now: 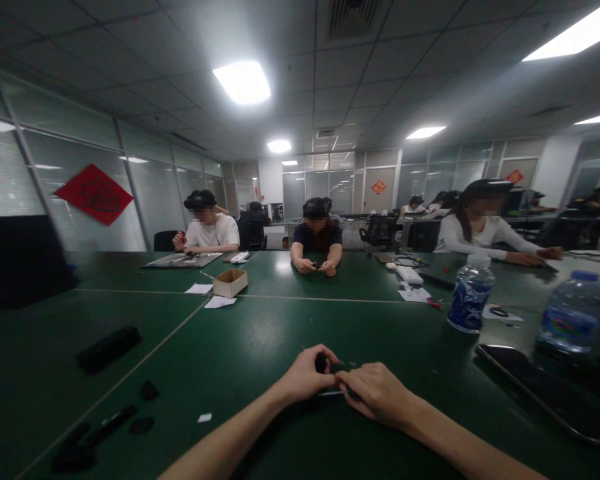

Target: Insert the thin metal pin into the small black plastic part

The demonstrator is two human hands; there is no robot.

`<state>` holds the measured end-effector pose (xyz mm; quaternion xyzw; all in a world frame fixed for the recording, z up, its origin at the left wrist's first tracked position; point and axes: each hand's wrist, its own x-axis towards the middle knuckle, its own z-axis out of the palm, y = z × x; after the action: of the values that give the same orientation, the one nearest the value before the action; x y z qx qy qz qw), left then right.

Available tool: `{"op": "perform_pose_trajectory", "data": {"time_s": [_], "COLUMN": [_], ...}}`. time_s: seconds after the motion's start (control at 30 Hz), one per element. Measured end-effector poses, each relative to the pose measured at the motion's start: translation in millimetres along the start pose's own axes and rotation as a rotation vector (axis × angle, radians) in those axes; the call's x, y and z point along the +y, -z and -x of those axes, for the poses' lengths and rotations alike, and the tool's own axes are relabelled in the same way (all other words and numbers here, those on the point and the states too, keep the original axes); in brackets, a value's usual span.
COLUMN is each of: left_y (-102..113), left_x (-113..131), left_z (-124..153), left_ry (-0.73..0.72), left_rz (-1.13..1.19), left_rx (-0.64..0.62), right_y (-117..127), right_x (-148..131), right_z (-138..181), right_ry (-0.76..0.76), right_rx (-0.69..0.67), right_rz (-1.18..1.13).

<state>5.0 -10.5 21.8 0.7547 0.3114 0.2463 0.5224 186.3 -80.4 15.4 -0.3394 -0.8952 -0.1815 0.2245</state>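
Both of my hands meet over the green table [260, 333], close in front of me. My left hand [311, 373] is closed round one end of a small black piece [321, 362], its thumb and fingers curled about it. From the other side my right hand [377, 392] grips the same black piece, fingers bent over it. Much of the piece is hidden by my fingers, so I cannot tell its kind. A thin pale edge [331, 393] shows just under my hands.
Black parts [111, 423] and a long black block [109, 348] lie at left, near a white scrap [205, 418]. A cardboard box [230, 283] stands farther back. At right are two bottles [470, 297] and a phone [545, 387]. Several people sit beyond.
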Motion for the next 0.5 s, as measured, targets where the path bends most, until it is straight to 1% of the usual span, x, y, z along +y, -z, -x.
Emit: {"op": "perform_pose_trajectory", "data": {"time_s": [0.17, 0.33, 0.5], "left_y": [-1.3, -1.2, -0.2], "left_x": [-2.3, -3.1, -2.9], "left_z": [-0.1, 0.0, 0.4], "left_ry": [-0.026, -0.051, -0.043], "left_rz": [-0.04, -0.057, -0.053], "left_rx": [0.012, 0.004, -0.004], "right_y": [-4.7, -2.5, -2.7], "right_x": [2.1, 1.6, 2.2], "right_z": [1.1, 1.1, 1.7], "right_ry": [-0.023, -0.059, -0.083], "right_rx": [0.01, 0.017, 0.035], "right_rz": [-0.031, -0.072, -0.088]}}
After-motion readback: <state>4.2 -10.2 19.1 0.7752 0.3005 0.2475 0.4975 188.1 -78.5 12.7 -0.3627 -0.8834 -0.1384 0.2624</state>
